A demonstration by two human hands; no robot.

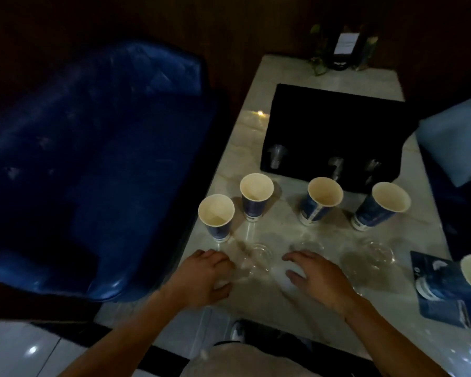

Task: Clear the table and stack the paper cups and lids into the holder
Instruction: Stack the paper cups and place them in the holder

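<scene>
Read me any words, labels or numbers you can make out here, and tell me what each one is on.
No text here can be read.
White card at the table's far end: print too small and blurred.
Paper cups: pale bands of print on the blue walls, blurred.
Blue packet at the right edge: white graphics, no legible words.

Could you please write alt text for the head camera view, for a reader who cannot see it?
Left hand and right hand reach over clear lids on a dim marble table. Four upright paper cups stand before a black holder.
</scene>
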